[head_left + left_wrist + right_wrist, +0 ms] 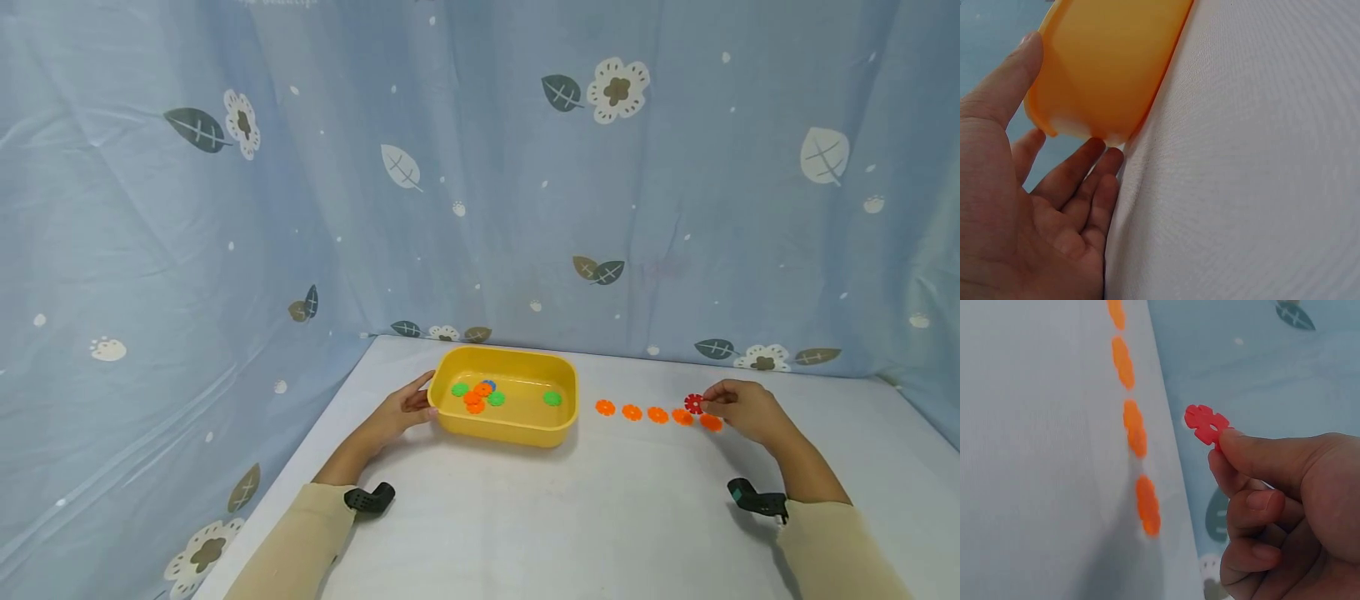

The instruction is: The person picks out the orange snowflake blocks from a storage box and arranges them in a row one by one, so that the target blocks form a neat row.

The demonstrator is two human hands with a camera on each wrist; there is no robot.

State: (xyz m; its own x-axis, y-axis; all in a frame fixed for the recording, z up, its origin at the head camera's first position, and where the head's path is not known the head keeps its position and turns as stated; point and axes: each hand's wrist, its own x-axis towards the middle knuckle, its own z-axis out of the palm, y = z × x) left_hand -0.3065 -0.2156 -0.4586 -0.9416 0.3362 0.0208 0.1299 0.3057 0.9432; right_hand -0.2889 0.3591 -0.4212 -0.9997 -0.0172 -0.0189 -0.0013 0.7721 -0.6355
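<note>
My right hand [744, 410] pinches a red snowflake disc [1204, 420] by its edge between thumb and index finger; the other fingers are curled in toward the palm. The disc is held up over the far right of a row of orange snowflake discs [657, 415] lying on the white table. At the left, my left hand [397, 414] holds the end of a yellow plastic basin [510, 429]. Its thumb [1019, 72] lies along the rim and its fingertips touch the end wall. Inside the basin are several loose discs, green [552, 398], orange [474, 402] and blue [489, 386].
A white cloth [555, 517] covers the table. Behind it and along the left hangs a blue curtain [487, 233] printed with leaves and flowers. A black wrist camera sits on the left wrist [370, 498] and another on the right wrist [756, 500].
</note>
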